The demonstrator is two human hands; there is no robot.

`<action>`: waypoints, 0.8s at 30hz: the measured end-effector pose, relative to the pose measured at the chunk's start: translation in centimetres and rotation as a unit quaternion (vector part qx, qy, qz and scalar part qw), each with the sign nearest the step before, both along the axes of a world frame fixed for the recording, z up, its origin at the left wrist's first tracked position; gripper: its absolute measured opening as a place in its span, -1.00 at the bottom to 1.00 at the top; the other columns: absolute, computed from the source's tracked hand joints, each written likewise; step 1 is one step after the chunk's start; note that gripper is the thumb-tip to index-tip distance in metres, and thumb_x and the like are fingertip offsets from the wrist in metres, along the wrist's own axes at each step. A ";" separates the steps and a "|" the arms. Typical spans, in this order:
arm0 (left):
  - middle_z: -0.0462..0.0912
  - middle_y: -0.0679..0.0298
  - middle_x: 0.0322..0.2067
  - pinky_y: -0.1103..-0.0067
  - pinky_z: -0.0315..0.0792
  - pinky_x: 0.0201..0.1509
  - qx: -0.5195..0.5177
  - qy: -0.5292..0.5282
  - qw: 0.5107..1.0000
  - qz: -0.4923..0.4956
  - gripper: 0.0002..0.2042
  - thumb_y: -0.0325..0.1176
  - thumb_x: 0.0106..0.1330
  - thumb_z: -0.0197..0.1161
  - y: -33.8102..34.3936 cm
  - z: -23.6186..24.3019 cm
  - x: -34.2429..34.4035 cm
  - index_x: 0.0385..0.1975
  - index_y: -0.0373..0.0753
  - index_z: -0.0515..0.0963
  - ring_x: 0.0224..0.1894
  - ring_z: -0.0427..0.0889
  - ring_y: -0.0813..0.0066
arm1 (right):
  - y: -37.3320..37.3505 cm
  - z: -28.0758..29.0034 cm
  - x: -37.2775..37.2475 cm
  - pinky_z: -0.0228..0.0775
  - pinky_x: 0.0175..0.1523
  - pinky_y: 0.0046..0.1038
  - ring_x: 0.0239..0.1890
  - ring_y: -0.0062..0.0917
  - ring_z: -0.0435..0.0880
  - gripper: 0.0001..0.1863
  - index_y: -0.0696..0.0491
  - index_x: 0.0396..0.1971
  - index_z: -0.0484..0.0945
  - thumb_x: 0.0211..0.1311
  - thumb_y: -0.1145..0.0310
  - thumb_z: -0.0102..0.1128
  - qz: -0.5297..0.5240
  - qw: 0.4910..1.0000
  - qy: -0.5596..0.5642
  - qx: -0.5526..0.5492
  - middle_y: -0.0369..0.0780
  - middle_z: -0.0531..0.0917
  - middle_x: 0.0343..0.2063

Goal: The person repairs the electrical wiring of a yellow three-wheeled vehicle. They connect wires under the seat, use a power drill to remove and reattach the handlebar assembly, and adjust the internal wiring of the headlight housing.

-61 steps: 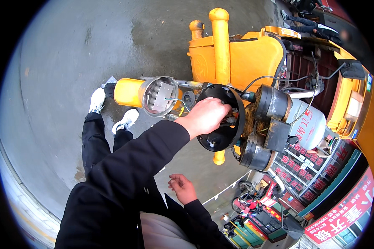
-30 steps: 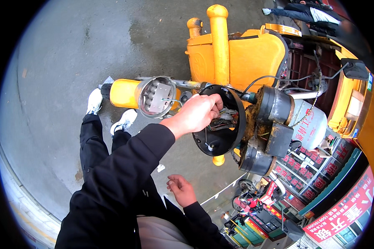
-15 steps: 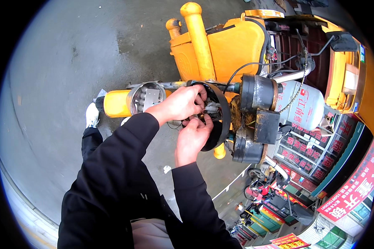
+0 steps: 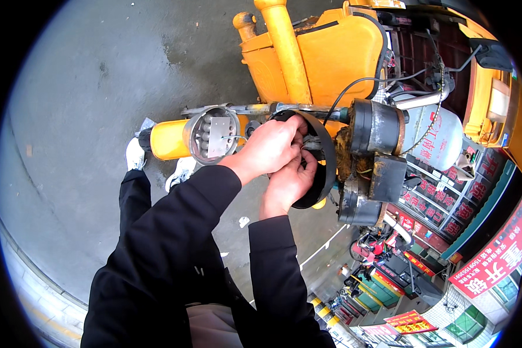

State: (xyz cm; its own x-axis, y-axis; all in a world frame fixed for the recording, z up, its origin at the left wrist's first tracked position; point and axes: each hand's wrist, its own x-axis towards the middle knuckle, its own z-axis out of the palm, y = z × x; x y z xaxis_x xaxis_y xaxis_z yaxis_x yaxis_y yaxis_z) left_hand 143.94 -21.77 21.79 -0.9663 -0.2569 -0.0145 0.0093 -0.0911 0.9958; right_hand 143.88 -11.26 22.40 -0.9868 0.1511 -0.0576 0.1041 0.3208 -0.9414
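Your sleeves (image 4: 174, 255) are black, your shoes (image 4: 135, 154) white. The machine body (image 4: 330, 52) is yellow, like the cylinder (image 4: 168, 139) capped in bare silver metal. The round housing (image 4: 325, 162) is black, the tank (image 4: 432, 139) pale grey, the floor (image 4: 98, 87) mottled grey.

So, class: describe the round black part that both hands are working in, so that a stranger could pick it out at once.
Start at the big yellow machine body at the top. Just below it, the left hand and right hand meet inside a round black housing. Unlike the open silver-rimmed yellow cylinder to its left, it is a dark ring.
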 end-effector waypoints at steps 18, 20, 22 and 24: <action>0.68 0.15 -0.36 0.33 0.51 -0.11 -0.047 0.046 0.996 -0.056 -0.75 -0.50 0.11 0.16 -0.1 -1.6 0.5 -0.17 -0.26 0.52 -0.21 0.64 0.11 | -1.4 4.4 2.1 0.21 -0.45 -0.50 -0.56 -0.64 0.34 -0.86 0.03 -0.17 0.29 0.49 0.28 -0.16 -0.019 0.975 -0.198 -0.096 -0.35 0.37 -0.58; 0.66 0.13 -0.40 0.29 0.50 -0.15 -0.076 0.061 0.995 -0.035 -0.76 -0.46 0.15 0.16 0.4 -1.6 0.7 -0.16 -0.23 0.51 -0.25 0.63 0.08 | -1.6 4.8 2.2 0.17 -0.45 -0.51 -0.58 -0.66 0.29 -0.86 0.01 -0.20 0.29 0.50 0.27 -0.20 -0.033 0.969 -0.211 -0.122 -0.38 0.32 -0.60; 0.66 0.17 -0.41 0.29 0.49 -0.14 -0.079 0.074 0.994 -0.022 -0.78 -0.45 0.15 0.15 0.5 -1.8 0.6 -0.18 -0.22 0.51 -0.25 0.63 0.12 | -1.7 5.2 1.9 0.13 -0.45 -0.52 -0.59 -0.67 0.24 -0.87 -0.02 -0.21 0.30 0.50 0.27 -0.21 -0.038 0.957 -0.230 -0.172 -0.40 0.28 -0.62; 0.66 0.20 -0.41 0.30 0.48 -0.14 -0.079 0.086 0.993 -0.027 -0.78 -0.45 0.15 0.15 0.4 -1.5 0.5 -0.18 -0.21 0.51 -0.24 0.63 0.14 | -1.6 5.6 2.0 0.10 -0.46 -0.52 -0.60 -0.68 0.20 -0.88 -0.03 -0.21 0.30 0.50 0.27 -0.22 -0.044 0.951 -0.243 -0.184 -0.42 0.25 -0.63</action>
State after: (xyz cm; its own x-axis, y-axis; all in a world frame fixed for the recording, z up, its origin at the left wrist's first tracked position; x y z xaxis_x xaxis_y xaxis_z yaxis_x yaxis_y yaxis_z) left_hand 144.46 -21.39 20.26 -0.9636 -0.1906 0.1874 0.1791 0.0603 0.9820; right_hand 145.92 -12.82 28.03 -0.8143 0.1136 -0.5691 0.5673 -0.0514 -0.8219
